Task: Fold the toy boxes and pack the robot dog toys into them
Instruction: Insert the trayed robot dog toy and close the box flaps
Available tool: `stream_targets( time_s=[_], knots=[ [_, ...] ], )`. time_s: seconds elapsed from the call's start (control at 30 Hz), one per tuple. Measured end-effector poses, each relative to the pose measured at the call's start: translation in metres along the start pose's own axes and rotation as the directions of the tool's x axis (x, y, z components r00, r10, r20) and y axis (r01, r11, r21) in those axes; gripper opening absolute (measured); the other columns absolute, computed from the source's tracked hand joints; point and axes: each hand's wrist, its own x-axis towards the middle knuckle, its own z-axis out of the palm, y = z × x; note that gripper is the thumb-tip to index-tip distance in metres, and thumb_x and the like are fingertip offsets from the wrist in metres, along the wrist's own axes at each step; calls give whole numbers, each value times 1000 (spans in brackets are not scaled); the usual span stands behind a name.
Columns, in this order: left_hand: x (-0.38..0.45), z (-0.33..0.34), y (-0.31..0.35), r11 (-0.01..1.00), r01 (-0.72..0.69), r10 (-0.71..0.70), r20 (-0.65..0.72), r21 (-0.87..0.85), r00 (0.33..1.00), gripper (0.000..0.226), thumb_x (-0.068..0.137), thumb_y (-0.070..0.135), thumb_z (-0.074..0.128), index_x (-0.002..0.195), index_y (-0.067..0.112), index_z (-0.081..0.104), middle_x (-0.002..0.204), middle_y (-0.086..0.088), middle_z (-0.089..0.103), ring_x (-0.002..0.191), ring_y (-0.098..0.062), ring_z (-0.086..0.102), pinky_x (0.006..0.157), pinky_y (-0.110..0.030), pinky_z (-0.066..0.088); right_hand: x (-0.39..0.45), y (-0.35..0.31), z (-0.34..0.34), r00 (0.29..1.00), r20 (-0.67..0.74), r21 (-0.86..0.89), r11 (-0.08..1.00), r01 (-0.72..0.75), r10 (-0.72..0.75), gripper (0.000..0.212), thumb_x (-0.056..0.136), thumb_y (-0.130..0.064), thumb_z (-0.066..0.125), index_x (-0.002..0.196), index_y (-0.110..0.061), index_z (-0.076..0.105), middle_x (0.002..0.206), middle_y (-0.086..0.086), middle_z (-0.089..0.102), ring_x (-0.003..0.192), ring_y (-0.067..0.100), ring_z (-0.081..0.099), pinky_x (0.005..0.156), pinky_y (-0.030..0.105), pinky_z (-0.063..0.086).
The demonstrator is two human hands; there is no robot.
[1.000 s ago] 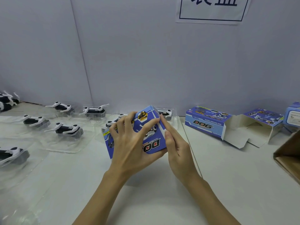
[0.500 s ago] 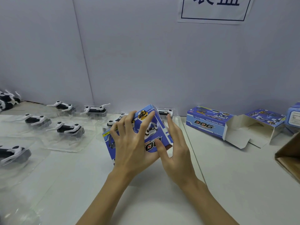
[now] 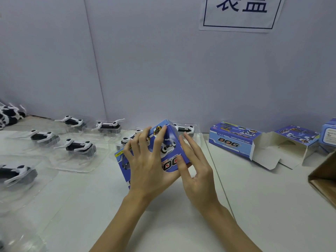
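Note:
A blue toy box printed with "DOG" is tilted above the white table at the centre. My left hand grips it from the near side, fingers spread over its top face. My right hand holds the box's right end, thumb pressing on the printed face and fingers along the end. Several black and white robot dog toys in clear plastic trays lie to the left and behind the box. What is inside the held box is hidden.
A second blue box lies at the right with its end flaps open. Another blue box stands at the far right edge. A brown carton corner juts in at the right. Grey wall panels stand behind.
My right thumb slid onto the box's printed face and the fingers moved along its right end. The left hand keeps its grip. The box tilted slightly.

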Motion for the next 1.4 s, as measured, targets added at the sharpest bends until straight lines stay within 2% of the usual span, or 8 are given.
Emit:
stream_targets(
  time_s=[0.43, 0.63, 0.73, 0.87, 0.93, 1.13, 1.3, 1.4],
  knots=[
    [-5, 6, 6, 988, -151, 150, -7, -40, 989, 92, 76, 76, 64, 152, 26, 49, 154, -12, 45, 140, -34, 44, 112, -60, 27, 7, 4, -11, 989, 32, 105, 984, -145, 143, 51, 102, -23, 63, 148, -40, 52, 157, -13, 43, 142, 10, 49, 85, 29, 63],
    [3, 2, -31, 924, -305, 377, 414, -231, 829, 102, 76, 84, 66, 161, 48, 23, 174, 6, 0, 161, -25, 2, 120, -71, 13, 13, 14, -17, 934, -255, 8, 967, -256, 249, 42, 107, -27, 56, 148, -37, 55, 143, -14, 56, 133, -5, 51, 99, 9, 45],
    [2, 7, -48, 939, -137, 290, 516, -314, 806, 90, 82, 60, 79, 158, 50, 30, 172, 14, 4, 159, -18, 15, 123, -54, 27, 18, 21, -35, 867, -387, -17, 938, -347, 314, 39, 107, -27, 55, 142, -44, 59, 124, -3, 64, 109, -5, 59, 88, 10, 48],
    [2, 13, -49, 768, 180, 152, 447, -615, 882, 58, 91, 22, 81, 141, 39, 58, 147, 20, 53, 136, -6, 52, 98, -32, 57, 26, 24, -56, 829, -327, -41, 869, -493, 454, 40, 105, -65, 35, 130, -56, 65, 85, 3, 67, 91, 29, 62, 86, 36, 56],
    [5, 11, -48, 633, 362, -30, 446, -684, 894, 46, 90, 26, 80, 133, 34, 64, 127, 19, 69, 121, -8, 66, 82, -28, 62, 26, 27, -64, 835, -274, -69, 857, -512, 477, 65, 98, -79, 25, 125, -42, 71, 96, 4, 69, 97, 24, 66, 94, 42, 56],
    [14, 10, -60, 250, 597, -566, 386, -762, 729, 32, 81, 32, 88, 109, 23, 75, 102, 2, 80, 92, -9, 77, 59, -17, 56, 18, 20, -54, 956, 98, -236, 940, -246, 275, 71, 75, -88, 59, 138, -58, 47, 140, -26, 41, 91, -11, 56, 79, 2, 42],
    [14, 8, -64, 190, 650, -599, 438, -736, 670, 71, 78, 70, 74, 92, 1, 74, 87, 1, 74, 74, -10, 67, 60, -11, 49, 13, 21, -43, 961, 83, -268, 934, -235, 265, 86, 77, -76, 70, 151, -60, 29, 124, -33, 57, 72, 7, 60, 67, 11, 46],
    [11, 10, -54, 169, 680, -389, 585, -714, 711, 70, 75, 83, 68, 116, 27, 77, 107, 1, 80, 94, -13, 76, 72, -17, 56, 17, 19, -42, 924, -82, -217, 898, -382, 374, 77, 73, -92, 53, 138, -51, 55, 96, -17, 67, 64, 8, 61, 62, 18, 50]
  ],
)
